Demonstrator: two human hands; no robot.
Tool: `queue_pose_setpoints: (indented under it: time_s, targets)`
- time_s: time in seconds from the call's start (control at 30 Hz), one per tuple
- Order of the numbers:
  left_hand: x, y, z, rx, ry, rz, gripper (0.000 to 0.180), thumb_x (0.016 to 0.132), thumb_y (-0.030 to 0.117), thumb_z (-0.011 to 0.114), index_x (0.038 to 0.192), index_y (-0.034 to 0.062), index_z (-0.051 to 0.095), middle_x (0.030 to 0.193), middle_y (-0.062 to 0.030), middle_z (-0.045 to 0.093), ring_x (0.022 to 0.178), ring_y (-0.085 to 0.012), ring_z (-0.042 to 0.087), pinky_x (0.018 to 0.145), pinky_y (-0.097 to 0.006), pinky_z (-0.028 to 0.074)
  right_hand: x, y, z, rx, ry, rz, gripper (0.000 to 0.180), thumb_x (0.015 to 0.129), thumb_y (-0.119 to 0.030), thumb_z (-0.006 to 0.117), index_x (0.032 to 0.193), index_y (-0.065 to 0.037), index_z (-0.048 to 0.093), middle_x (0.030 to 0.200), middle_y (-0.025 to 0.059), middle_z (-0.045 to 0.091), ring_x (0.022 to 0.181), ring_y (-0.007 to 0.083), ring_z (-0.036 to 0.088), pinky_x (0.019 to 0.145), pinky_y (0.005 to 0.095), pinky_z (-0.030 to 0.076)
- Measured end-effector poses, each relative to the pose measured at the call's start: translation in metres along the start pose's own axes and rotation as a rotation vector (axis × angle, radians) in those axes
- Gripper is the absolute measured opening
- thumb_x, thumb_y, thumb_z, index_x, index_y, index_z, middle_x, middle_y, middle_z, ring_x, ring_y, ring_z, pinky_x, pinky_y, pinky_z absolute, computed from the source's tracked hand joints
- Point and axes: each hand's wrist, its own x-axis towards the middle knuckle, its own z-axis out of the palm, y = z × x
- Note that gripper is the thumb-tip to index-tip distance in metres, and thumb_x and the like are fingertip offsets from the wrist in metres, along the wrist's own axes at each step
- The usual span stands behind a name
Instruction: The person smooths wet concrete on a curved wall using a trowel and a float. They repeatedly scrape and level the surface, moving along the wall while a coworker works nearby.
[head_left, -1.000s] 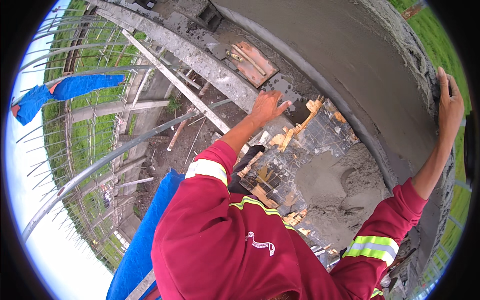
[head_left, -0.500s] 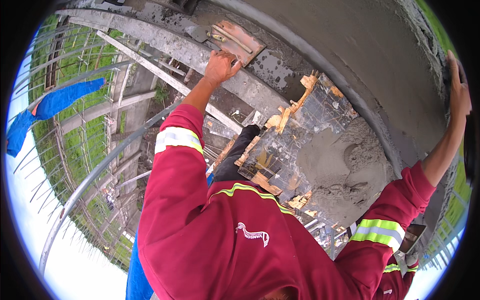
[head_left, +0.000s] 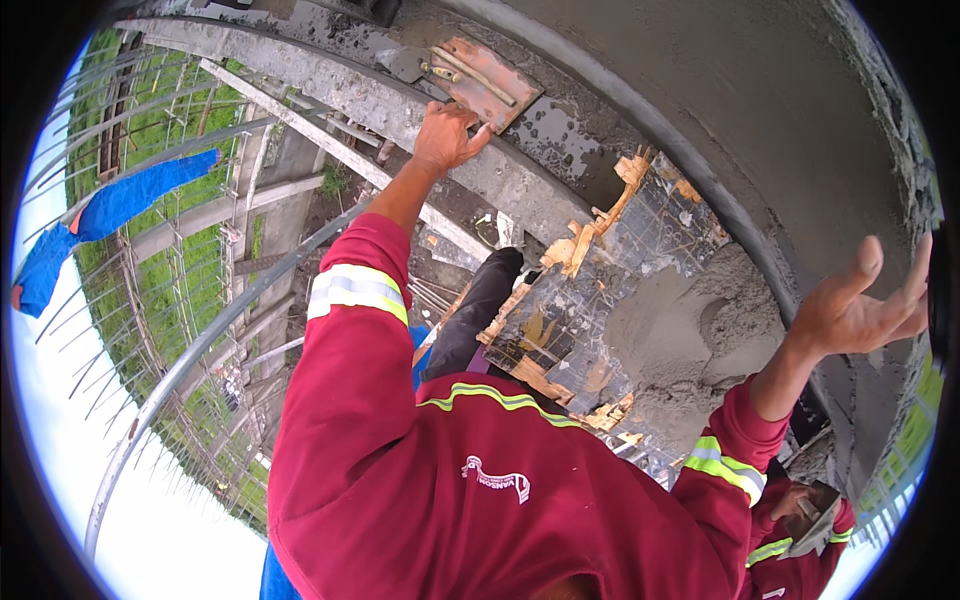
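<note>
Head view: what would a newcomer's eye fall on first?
Probably the maroon top filling the lower middle, with bright reflective sleeve bands. Next, the right hand, spread open near the right edge, and the left hand at the concrete beam, upper left of centre. Blue sheeting stands out at far left, grey mortar right of centre.

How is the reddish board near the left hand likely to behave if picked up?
The reddish board is probably stiff: it looks flat and unbent. Its broad shape makes rolling unlikely. The wet-looking grey surface beside it suggests it might be slippery.
</note>
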Motion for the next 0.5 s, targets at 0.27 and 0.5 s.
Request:
queue_pose_setpoints:
  time_s: [0.27,0.5]
  targets:
    - [0.004,0.002,-0.003,-0.009,0.039,-0.017,0.044,0.090,0.047,0.058,0.081,0.0068,0.073,0.087,-0.0101,0.073,0.093,-0.0235,0.065,0.088,-0.040,0.039,-0.305,-0.227,-0.003,0.173,-1.220,0.588,0.086,0.092,-0.058,0.061,0.157,-0.010,0.031,0.164,0.0267,0.014,0.152,0.0444,0.014,0.116,0.0696,0.000]
    - [0.003,0.004,-0.002,0.030,0.025,-0.013,0.042,0.089,0.045,0.060,0.079,0.0066,0.073,0.087,-0.0106,0.073,0.093,-0.0245,0.065,0.089,-0.041,0.039,-0.326,-0.221,0.004,0.143,-1.154,0.552,0.085,0.092,-0.056,0.062,0.156,-0.011,0.032,0.164,0.0243,0.016,0.152,0.0424,0.016,0.116,0.0712,0.002]
